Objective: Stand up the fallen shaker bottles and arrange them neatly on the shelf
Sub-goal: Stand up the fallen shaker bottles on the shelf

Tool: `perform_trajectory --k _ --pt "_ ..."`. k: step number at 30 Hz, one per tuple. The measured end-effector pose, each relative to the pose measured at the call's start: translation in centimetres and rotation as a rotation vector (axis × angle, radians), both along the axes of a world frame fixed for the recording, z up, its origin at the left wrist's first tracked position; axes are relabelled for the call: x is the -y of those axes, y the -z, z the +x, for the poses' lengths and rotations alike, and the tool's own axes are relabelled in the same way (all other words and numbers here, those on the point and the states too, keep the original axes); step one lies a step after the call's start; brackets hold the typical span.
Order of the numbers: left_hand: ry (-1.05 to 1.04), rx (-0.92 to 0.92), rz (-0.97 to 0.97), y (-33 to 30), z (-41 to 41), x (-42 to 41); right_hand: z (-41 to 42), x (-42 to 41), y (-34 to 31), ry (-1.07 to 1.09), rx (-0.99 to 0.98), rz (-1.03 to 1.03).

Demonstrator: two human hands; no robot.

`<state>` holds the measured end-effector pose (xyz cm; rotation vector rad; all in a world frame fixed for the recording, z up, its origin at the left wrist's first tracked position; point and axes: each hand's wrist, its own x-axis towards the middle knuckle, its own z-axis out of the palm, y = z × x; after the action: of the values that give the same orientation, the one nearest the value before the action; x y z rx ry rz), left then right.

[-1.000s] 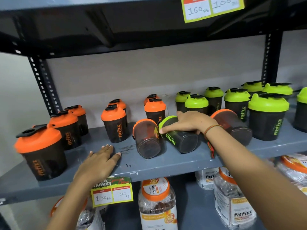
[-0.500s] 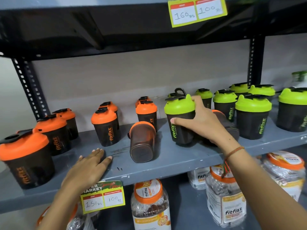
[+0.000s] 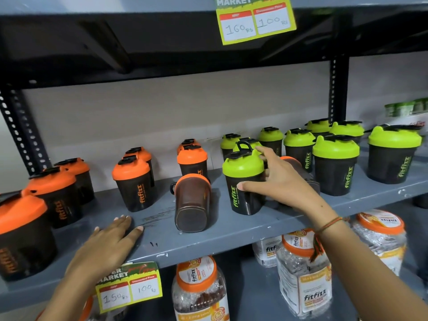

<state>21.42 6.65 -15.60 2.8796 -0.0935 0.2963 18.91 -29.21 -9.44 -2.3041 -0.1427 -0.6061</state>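
Shelf (image 3: 231,237), grey metal, carrying orange-lidded shakers toward its left end and green-lidded ones toward its right. Right hand (image 3: 280,181) wraps an upright green-lidded shaker (image 3: 243,184) near the middle of the front edge; thumb across the dark body, fingers (image 3: 266,154) curled round the far side by the lid. Left hand (image 3: 108,244) lies flat and open on the front edge, palm down, holding nothing. Fallen orange-lidded shaker (image 3: 192,202) lies on its side between the hands, base toward the front edge, lid toward the back. A second fallen shaker (image 3: 298,167) lies partly hidden behind the right hand. Price tag (image 3: 128,287) hangs from the front edge.
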Motion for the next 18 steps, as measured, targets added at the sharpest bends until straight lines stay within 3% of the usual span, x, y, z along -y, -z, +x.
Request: perform_trajectory --k 4,7,9,12,18 --pt "-0.013 -0.006 -0.009 0.0 0.2 -0.1 -1.4 2.0 -1.6 0.040 0.196 0.253" --pt "-0.016 -0.007 -0.005 0.0 0.2 0.0 -1.3 4.1 -2.4 0.395 0.396 -0.058" --pt "-0.016 -0.009 0.001 0.0 0.2 0.1 -0.8 4.9 -2.3 0.537 0.262 -0.348" --pt "-0.010 -0.007 0.012 -0.1 0.1 0.1 0.4 5.0 -1.7 0.543 -0.026 -0.596" --pt "0.002 -0.014 0.050 -0.3 0.0 0.2 1.6 5.0 -1.0 0.542 -0.171 -0.699"
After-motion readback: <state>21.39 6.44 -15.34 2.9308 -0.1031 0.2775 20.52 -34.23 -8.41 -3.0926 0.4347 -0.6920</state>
